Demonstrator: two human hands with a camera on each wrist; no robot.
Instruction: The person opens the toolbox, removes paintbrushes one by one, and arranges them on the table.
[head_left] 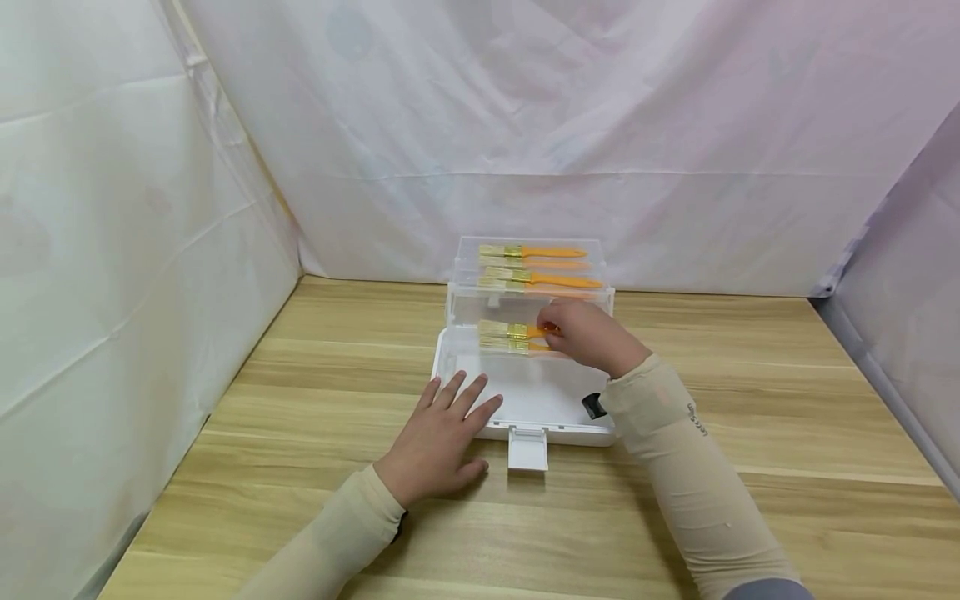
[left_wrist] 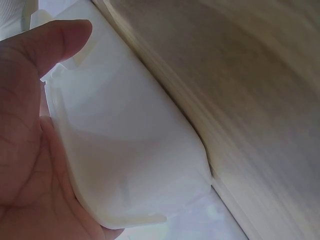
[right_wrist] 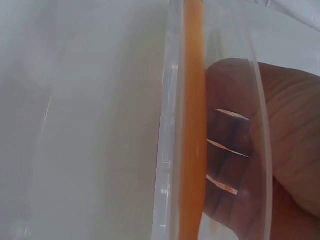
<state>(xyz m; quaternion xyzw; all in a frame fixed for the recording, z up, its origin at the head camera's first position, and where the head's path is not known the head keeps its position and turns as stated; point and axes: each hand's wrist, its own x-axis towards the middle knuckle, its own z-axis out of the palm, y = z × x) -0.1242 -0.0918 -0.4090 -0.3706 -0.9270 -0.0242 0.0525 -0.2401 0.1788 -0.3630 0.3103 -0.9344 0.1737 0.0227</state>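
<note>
A white plastic box point(head_left: 540, 392) stands open on the table, with clear trays point(head_left: 459, 265) raised stepwise at its back. My right hand point(head_left: 592, 333) pinches the orange handle of a paintbrush point(head_left: 495, 330) at the lowest tray; its pale bristles point left. In the right wrist view the handle point(right_wrist: 194, 120) runs along a clear tray wall, with curled fingers point(right_wrist: 227, 145) seen through the plastic. My left hand point(head_left: 442, 442) rests on the box's front left corner, fingers spread straight over the rim. Its thumb point(left_wrist: 65, 42) lies by the front wall.
Two more paintbrushes, an upper one point(head_left: 551, 252) and a lower one point(head_left: 562, 280), lie in the higher trays. The front latch point(head_left: 528, 450) hangs down. A small black piece point(head_left: 594, 406) shows beside my right sleeve. White cloth point(head_left: 525, 125) hangs behind the wooden table point(head_left: 360, 375).
</note>
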